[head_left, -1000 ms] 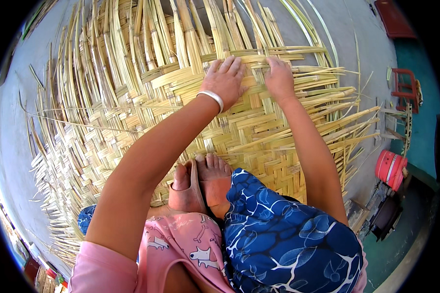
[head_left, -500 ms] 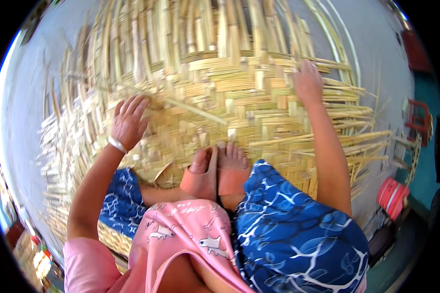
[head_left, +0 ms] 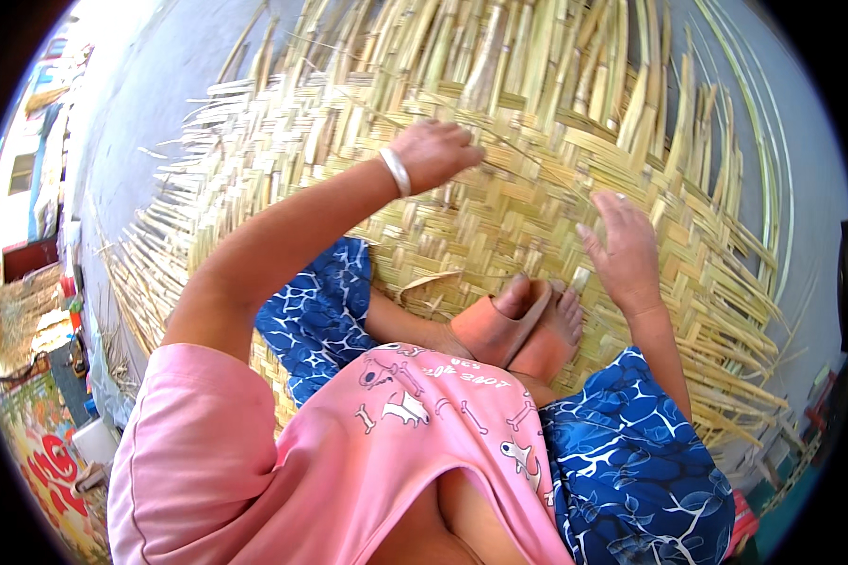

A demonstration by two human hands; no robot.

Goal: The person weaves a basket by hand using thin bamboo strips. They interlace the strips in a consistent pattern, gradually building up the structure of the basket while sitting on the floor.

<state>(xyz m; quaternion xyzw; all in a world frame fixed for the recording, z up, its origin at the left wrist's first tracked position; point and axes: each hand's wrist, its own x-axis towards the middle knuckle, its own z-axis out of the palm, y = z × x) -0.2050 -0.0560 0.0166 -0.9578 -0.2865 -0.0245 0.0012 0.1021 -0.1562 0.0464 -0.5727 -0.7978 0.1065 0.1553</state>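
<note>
Looking down past a pink printed shirt (head_left: 193, 424) and blue patterned trousers (head_left: 664, 461), the view shows a person's feet in orange slip-on sandals (head_left: 485, 325) on a woven mat (head_left: 528, 212) of pale yellow split-cane strips. The mat lies on a grey floor (head_left: 155, 113), directly beneath both hands, its unwoven strip ends (head_left: 584, 75) fanning out along the far edge and both sides. The left hand (head_left: 433, 153), a silver bangle (head_left: 395, 172) at its wrist, is curled beside a thin strand; whether the fingers grip it cannot be told. The right hand (head_left: 622, 243) is released, fingers spread above the weave, nearer the sandals.
</note>
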